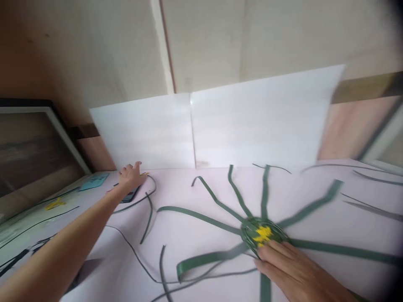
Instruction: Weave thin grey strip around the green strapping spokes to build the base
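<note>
On the pale table lies a round woven base [248, 233] of green strips with a yellow patch [263, 235] at its centre. Wide flat green strips [201, 218] spread out from it like spokes. My right hand [289, 268] lies over the base's near right edge, fingers stretched and touching it beside the yellow patch. Far to the left, my left hand [130, 174] reaches toward the wall with its fingers apart, above a dark phone-like object [131, 195]. Just beside that hand is a small yellow-orange item [144, 173], too blurred to name.
Thin loose green strips [148, 218] lie around the table, others at the right [374, 207]. A blue packet [94, 181] and a yellow bundle [55, 204] are at the left. White panels [252, 126] line the wall behind; a framed panel [28, 147] leans at the left.
</note>
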A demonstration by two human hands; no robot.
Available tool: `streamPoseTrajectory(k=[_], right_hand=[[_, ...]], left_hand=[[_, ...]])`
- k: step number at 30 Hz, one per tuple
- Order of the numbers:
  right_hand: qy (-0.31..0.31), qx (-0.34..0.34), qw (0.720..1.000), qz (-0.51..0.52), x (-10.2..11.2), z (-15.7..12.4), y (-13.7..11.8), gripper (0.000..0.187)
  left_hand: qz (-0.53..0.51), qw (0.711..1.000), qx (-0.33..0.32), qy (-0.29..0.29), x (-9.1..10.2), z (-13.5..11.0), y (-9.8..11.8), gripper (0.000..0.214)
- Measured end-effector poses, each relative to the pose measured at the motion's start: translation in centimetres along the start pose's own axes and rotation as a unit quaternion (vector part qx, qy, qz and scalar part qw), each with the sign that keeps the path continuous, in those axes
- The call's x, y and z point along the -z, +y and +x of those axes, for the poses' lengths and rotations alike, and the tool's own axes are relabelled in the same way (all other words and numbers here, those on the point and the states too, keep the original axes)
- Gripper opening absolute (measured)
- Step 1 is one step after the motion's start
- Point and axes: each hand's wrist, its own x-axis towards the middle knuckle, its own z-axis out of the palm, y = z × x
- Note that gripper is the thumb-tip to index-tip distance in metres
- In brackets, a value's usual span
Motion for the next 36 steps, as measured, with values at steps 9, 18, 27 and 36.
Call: streamPoseTrajectory(k=[9, 18, 27, 36], right_hand=[[-0.135, -0.078, 0.984, 0.090, 2.6, 2.1, -1.3, 0.028], [-0.142, -0.058, 0.986, 0.059, 2.1, 2.1, -1.0, 0.027], [-0.153, -0.052, 0.986, 0.036, 2.7, 2.5, -1.2, 0.027], [-0.160, -0.049, 0.986, 0.022, 2.4, 2.6, -1.0, 0.023]], left_hand=[[-0.148, 0.907, -0.381, -0.104, 1.9, -21.3, 8.6, 0.031], [-0.084, 0.932, -0.314, -0.161, 2.4, -24.3, 11.1, 0.023], [0.004, 0.942, -0.310, -0.129, 4.7, -25.9, 12.4, 0.029], [0.211, 0.836, -0.495, 0.105, 1.7, -25.9, 12.7, 0.022]])
